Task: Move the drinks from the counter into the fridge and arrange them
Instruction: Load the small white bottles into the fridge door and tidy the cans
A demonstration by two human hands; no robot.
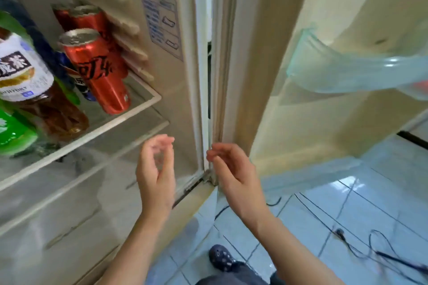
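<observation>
Head view: your left hand [156, 169] and right hand [231, 166] sit low centre, both empty, fingers loosely curled. Whether the right touches the door seal, can't tell. The drinks are upper left on the shelf [115, 122]: front can [97, 71], back can [89, 18], tea bottle [27, 81] and green bottle [14, 132], all standing on end, up-left of your fingers. Left hand is nearer. Door bin [347, 71] upper right, contents too blurred to tell. Counter not in view, so you'll likely turn back for more or straighten this row.

Shelf [92, 132] holds red cans [99, 71], tea bottle [23, 76] — and green bottle [14, 133].
</observation>
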